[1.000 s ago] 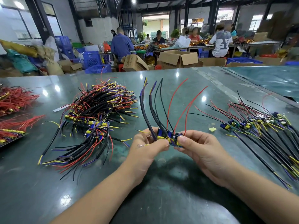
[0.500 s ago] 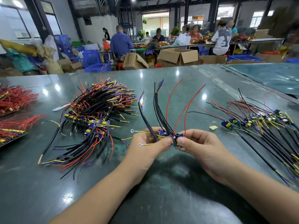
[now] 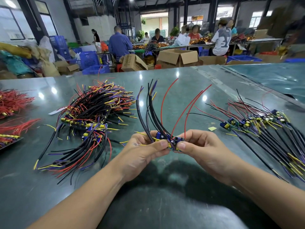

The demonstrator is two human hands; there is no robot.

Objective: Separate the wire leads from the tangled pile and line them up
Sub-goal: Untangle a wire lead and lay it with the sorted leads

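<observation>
On the desk, red leads lie far left, then the tangled pile. Mid-frame, the left hand and right hand both pinch a small cluster of blue boards, thumb and fingers closed on it, held just above the desk. Since a second ago its black and red wires have fanned wider and the thumbs have drawn closer, so the pieces seem nearly freed. The lined-up row lies right. No writing is legible.
</observation>
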